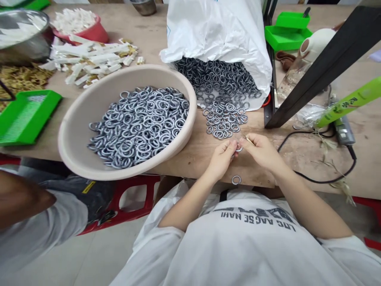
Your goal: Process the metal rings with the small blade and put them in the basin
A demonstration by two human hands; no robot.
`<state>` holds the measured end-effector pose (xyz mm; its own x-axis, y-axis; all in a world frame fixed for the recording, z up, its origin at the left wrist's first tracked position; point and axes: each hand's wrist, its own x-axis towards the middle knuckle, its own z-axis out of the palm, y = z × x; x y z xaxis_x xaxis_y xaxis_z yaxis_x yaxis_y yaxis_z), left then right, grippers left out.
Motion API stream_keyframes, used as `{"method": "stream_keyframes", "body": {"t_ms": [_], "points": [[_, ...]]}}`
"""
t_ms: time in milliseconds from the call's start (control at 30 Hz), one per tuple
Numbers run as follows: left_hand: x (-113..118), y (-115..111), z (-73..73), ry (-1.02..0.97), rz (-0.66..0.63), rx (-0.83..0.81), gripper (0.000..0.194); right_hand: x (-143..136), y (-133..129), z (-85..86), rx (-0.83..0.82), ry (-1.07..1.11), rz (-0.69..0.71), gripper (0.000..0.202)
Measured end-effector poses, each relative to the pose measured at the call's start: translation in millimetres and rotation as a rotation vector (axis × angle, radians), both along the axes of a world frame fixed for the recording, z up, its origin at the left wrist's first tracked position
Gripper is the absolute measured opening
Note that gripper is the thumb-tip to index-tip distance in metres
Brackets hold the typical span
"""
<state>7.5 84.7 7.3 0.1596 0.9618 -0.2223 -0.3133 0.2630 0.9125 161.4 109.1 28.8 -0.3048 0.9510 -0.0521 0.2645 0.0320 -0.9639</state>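
Note:
My left hand and my right hand meet over the near edge of the wooden table. Together they pinch one small metal ring; the right fingers also hold a thin pale sliver. A single loose ring lies on the table edge just below my hands. A heap of metal rings spills from a white plastic bag right in front of me. To the left, a beige basin holds many more rings.
Another person's arm and grey sleeve are at the lower left. Green trays, white strips, a pink bowl and a steel bowl stand around. A black cable and black bar lie right.

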Motion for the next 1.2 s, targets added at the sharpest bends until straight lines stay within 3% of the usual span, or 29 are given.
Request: {"method": "stream_keyframes", "body": {"t_ms": [133, 233, 500, 600, 733, 933, 1200], "points": [[-0.1, -2.5, 6.3, 0.006, -0.073, -0.08, 0.04, -2.9, -9.3, -7.9, 0.052, 0.029, -0.134, 0.039], [2.8, -6.9, 8.2, -0.033, -0.034, -0.125, 0.042, -6.7, -18.2, -7.1, 0.054, 0.107, -0.176, 0.033], [9.0, -17.1, 17.7, -0.094, -0.083, -0.108, 0.047, -6.7, -25.4, 7.4, -0.055, 0.265, -0.04, 0.034], [9.3, -19.5, 25.1, -0.148, -0.094, -0.131, 0.047, -3.6, -24.6, 7.6, -0.04, 0.198, -0.05, 0.038], [8.0, -21.0, 32.9, -0.252, -0.169, -0.144, 0.047, 5.0, -24.7, 9.6, 0.149, 0.003, -0.131, 0.04], [8.0, -22.4, 35.9, -0.278, -0.115, -0.21, 0.052, 10.0, -39.1, 24.4, 0.535, -0.383, 0.078, 0.037], [7.7, -26.5, 35.5, -0.247, -0.14, -0.194, 0.051, 5.2, -43.4, 26.6, 0.585, -0.438, 0.097, 0.034]]}}
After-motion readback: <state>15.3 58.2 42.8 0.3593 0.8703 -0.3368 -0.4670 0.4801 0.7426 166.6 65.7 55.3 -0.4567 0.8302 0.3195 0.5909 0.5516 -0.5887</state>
